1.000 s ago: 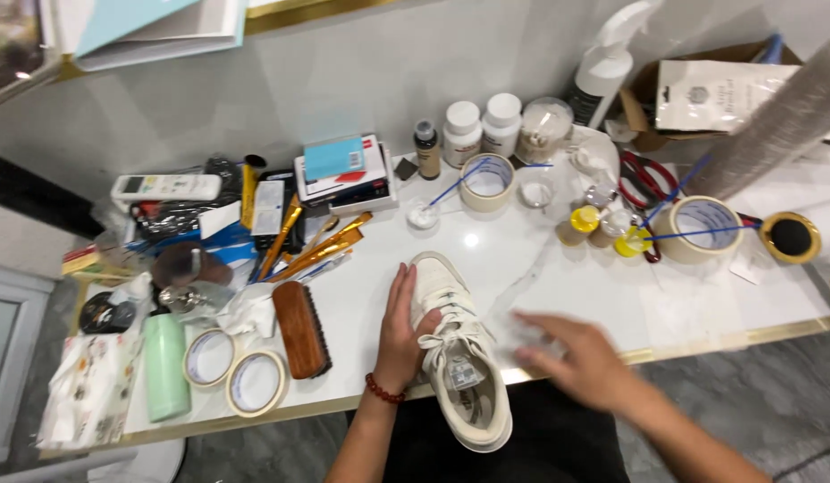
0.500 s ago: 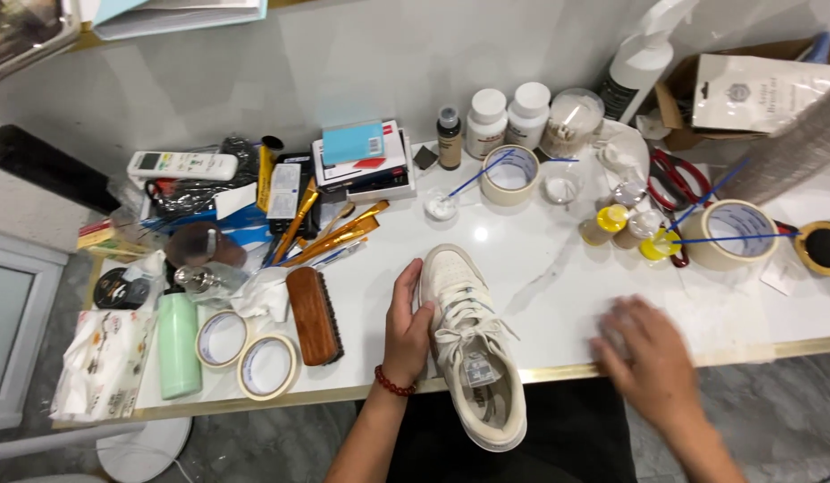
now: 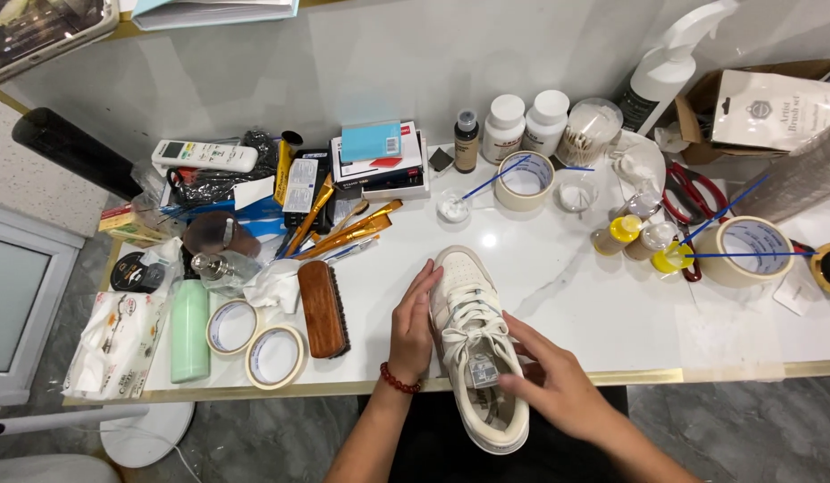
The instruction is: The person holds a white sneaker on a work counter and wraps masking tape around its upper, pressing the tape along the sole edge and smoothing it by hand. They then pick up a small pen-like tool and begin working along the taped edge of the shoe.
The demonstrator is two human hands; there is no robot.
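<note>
Lower centre of the frame: a cream sneaker [image 3: 476,349] is lying on the tabletop [image 3: 567,295], heel overhanging the near edge, toe pointing away. The left hand [image 3: 413,326] is pressing flat against the shoe's left side, fingers loosely curled on it, a red bead bracelet [image 3: 400,383] sitting on the wrist. The right hand [image 3: 553,385] is resting on the laces and tongue, fingers grasping the shoe near its opening. Just left of the shoe a brown wooden brush [image 3: 322,309] is lying, then two tape rolls [image 3: 254,343] and a green bottle [image 3: 190,329]. Farther up, gold-handled paintbrushes [image 3: 343,234] are fanning out. At the back, white jars [image 3: 525,121] are standing by a dark dropper bottle [image 3: 466,140].
</note>
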